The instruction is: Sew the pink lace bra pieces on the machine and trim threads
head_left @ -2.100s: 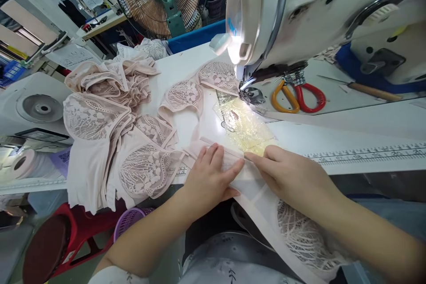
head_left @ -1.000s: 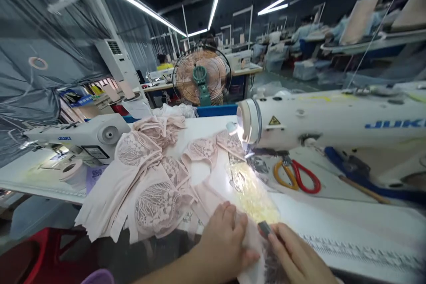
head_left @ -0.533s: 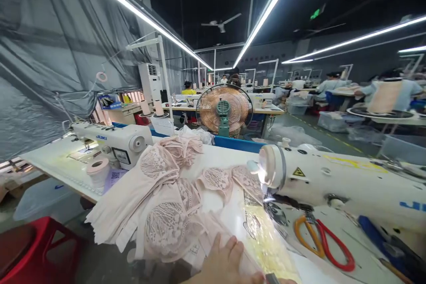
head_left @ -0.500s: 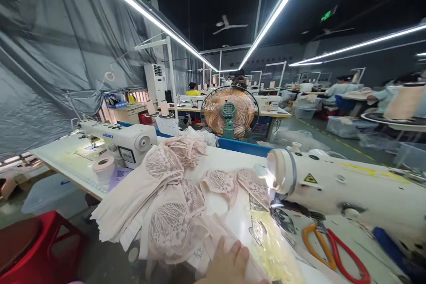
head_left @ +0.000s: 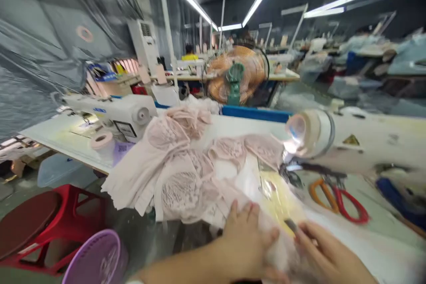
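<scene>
My left hand [head_left: 244, 237] lies flat on pale pink bra fabric [head_left: 229, 188], its fingers stretched out. At lower right my right hand [head_left: 328, 248] pinches a small dark grey, flat-ended piece, too blurred to name, between thumb and fingers. Sheer pale fabric [head_left: 282, 248] runs between the two hands. Left of them, pale pink lace bra pieces [head_left: 179, 188] lie heaped on the white table. A clear bag with yellowish contents [head_left: 278, 195] is just beyond my right hand.
On the right stands a sewing machine [head_left: 353, 137], with orange-and-red-handled scissors [head_left: 349, 204] below it. Another sewing machine [head_left: 116, 113] is on the left. A red stool [head_left: 80, 226] and a purple basket [head_left: 96, 257] stand on the floor. A fan [head_left: 236, 73] is behind the table.
My view has tilted down, bringing the purple basket into sight. My right hand has come into view holding the small dark piece. My left hand still rests on the fabric.
</scene>
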Available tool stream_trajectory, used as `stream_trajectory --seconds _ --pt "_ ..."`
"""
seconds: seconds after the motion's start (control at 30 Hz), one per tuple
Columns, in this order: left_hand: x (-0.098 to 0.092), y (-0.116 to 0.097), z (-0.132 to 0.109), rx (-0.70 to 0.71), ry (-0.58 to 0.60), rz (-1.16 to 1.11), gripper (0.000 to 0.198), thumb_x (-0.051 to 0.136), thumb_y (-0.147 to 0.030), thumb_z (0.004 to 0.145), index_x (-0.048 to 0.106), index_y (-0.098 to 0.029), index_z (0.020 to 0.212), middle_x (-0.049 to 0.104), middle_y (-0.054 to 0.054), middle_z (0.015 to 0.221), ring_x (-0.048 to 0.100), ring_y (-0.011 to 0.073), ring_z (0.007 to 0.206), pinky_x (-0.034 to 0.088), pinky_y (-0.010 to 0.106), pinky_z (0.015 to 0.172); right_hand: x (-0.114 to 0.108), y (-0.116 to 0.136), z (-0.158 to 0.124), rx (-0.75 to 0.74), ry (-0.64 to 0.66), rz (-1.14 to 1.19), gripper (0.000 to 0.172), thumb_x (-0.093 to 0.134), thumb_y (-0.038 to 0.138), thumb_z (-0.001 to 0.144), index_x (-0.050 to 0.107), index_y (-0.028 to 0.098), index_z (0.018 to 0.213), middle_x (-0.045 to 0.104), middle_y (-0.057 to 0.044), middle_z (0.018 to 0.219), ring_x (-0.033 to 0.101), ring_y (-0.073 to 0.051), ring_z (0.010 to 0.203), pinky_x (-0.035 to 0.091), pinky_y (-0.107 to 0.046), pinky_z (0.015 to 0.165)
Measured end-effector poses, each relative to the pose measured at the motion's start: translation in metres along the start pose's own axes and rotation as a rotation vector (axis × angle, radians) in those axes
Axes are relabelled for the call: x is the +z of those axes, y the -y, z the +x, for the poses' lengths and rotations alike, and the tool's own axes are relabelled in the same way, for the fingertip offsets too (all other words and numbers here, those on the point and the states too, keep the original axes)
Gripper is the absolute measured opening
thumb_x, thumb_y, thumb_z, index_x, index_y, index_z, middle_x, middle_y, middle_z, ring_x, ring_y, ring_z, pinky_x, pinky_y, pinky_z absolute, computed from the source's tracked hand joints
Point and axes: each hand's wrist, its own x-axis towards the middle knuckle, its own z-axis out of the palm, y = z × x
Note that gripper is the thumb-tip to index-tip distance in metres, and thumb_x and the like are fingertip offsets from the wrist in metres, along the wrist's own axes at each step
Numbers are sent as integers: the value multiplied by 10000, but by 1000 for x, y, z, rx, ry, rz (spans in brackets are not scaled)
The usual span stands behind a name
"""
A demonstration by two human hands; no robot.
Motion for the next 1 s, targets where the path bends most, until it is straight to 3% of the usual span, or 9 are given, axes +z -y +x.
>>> stream_trajectory --seconds 0.07,0.1,0.17,0.23,0.47,0.73,1.0 --pt "-15 0 -2 -31 50 -2 796 483 -779 767 452 -297 1399 358 200 1496 328 370 1385 263 610 1076 -2 -3 1 -170 -7 -111 281 453 399 905 590 220 737 598 -25 664 578 -170 597 479 -292 534" --pt "-17 1 0 -28 56 0 797 507 -764 765 437 -299 1408 344 200 1503 303 369 1398 245 610 1086 -1 -4 2 -232 -59 -157 255 441 365 901 615 206 803 634 -50 743 603 -176 646 490 -290 562" --pt "-14 2 5 -23 53 -9 798 530 -755 758 433 -304 1410 333 204 1506 289 376 1401 223 622 1092 1 -5 7 -202 -57 -187 270 415 329 914 651 202 951 649 -61 828 614 -168 711 492 -277 614" --pt "-8 2 6 -20 43 -14 821 555 -754 740 425 -305 1415 329 211 1504 296 379 1396 224 626 1091 6 -3 10 -199 -49 -233 304 403 299 920 665 195 1034 621 -47 777 589 -154 659 458 -263 575" --pt "-5 2 6 7 17 3 801 570 -772 706 512 -301 1351 351 199 1493 318 378 1380 254 629 1080 22 5 16 -319 -30 -347 358 385 219 895 698 150 1056 568 -42 716 522 -152 605 335 -254 508" --pt "0 4 6 34 -21 28 775 546 -791 700 573 -298 1298 393 206 1467 329 390 1368 257 641 1062 22 15 18 -346 -17 -452 378 346 167 884 715 126 954 423 -5 611 334 -119 496 171 -237 448" --pt "0 3 7 46 -42 50 820 550 -800 681 504 -340 1359 374 253 1458 355 418 1350 273 661 1028 -9 14 0 -366 105 -577 240 414 90 807 643 140 755 364 10 587 283 -112 485 120 -249 441"
